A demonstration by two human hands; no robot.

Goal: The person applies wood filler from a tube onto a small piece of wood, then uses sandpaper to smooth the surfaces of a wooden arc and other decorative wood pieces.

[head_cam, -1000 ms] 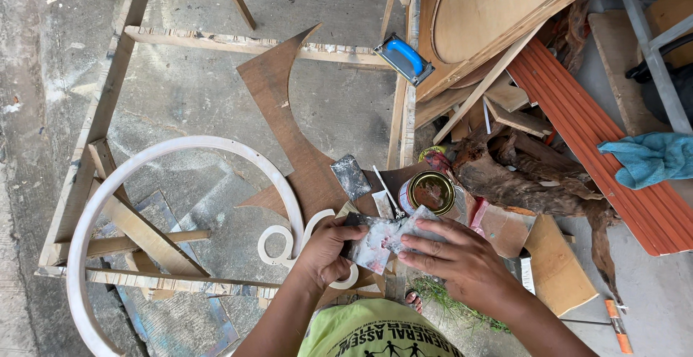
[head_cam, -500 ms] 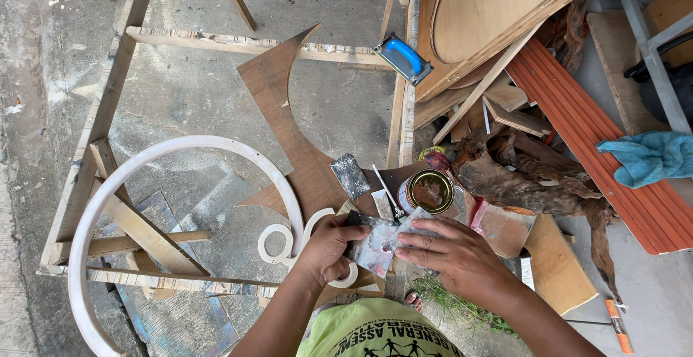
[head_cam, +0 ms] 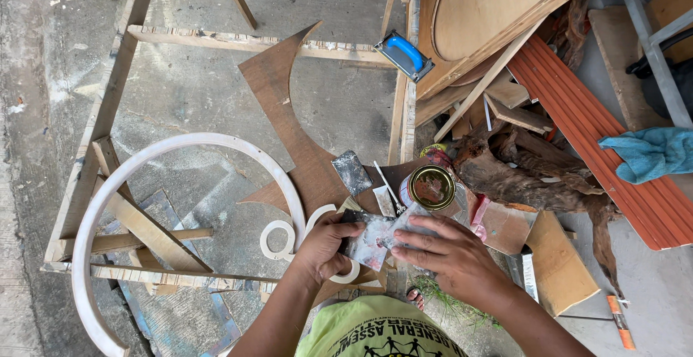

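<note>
The left hand [head_cam: 325,247] is gripping a dark putty scraper [head_cam: 359,221], while the right hand [head_cam: 447,252] is pressing flat on the putty-smeared board scrap [head_cam: 375,241], steadying it.

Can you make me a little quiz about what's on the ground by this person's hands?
1. True or false: the tin can beside the right hand has its lid on.
2. What colour is the handle of the sanding block on the wooden frame?
3. What do both hands press on? A) a smeared flat scraper B) a hammer C) a paintbrush

Key:
1. True, a gold lid.
2. Blue.
3. A; the left hand grips its edge.
</note>
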